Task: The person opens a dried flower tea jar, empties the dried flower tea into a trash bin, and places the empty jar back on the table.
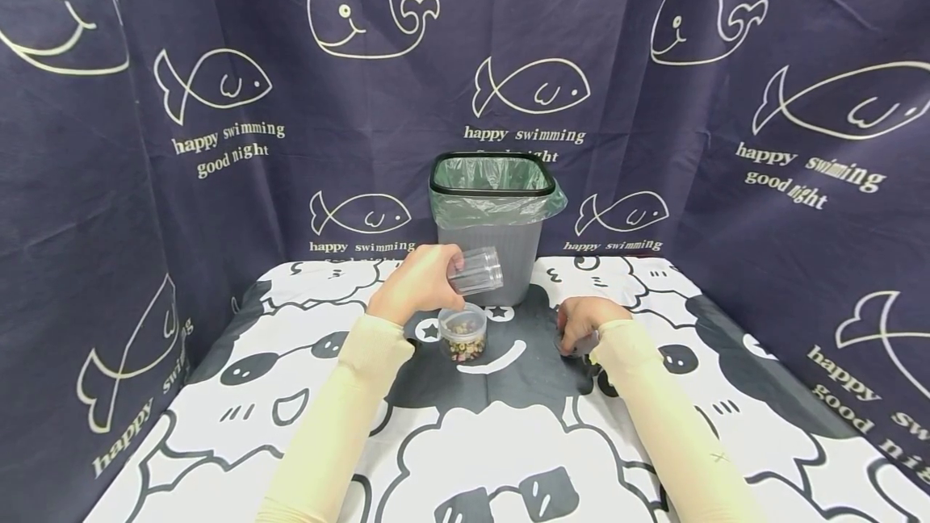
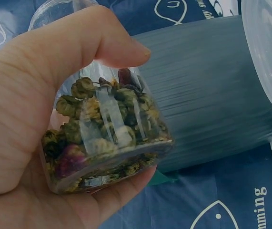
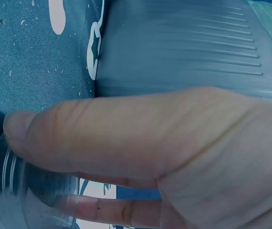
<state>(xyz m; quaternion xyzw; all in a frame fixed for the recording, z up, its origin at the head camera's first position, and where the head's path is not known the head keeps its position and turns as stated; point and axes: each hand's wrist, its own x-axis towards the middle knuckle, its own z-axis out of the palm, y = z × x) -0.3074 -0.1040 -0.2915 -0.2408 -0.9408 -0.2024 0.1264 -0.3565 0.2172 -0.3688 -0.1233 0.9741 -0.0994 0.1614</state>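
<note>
My left hand (image 1: pixel 425 277) grips a clear plastic jar (image 1: pixel 477 270), tilted with its threaded mouth toward the right. In the left wrist view, dried flower buds (image 2: pixel 109 119), greenish with one purplish, lie in the jar's lower part; my hand hides that part in the head view. Just below that hand, a clear round container (image 1: pixel 463 333) with a pale translucent rim stands on the cloth and holds more dried buds. Farther right, my right hand (image 1: pixel 592 320) pinches a clear round plastic piece (image 3: pixel 35 195) with a ridged edge, low near the cloth; the fingers partly cover it.
A grey bin (image 1: pixel 519 244) with a black rim and green liner stands behind the hands, close to the left hand's jar. The table cloth (image 1: pixel 465 442) has cartoon sheep on it. Dark blue curtains (image 1: pixel 407 111) with fish and whales enclose the back and sides.
</note>
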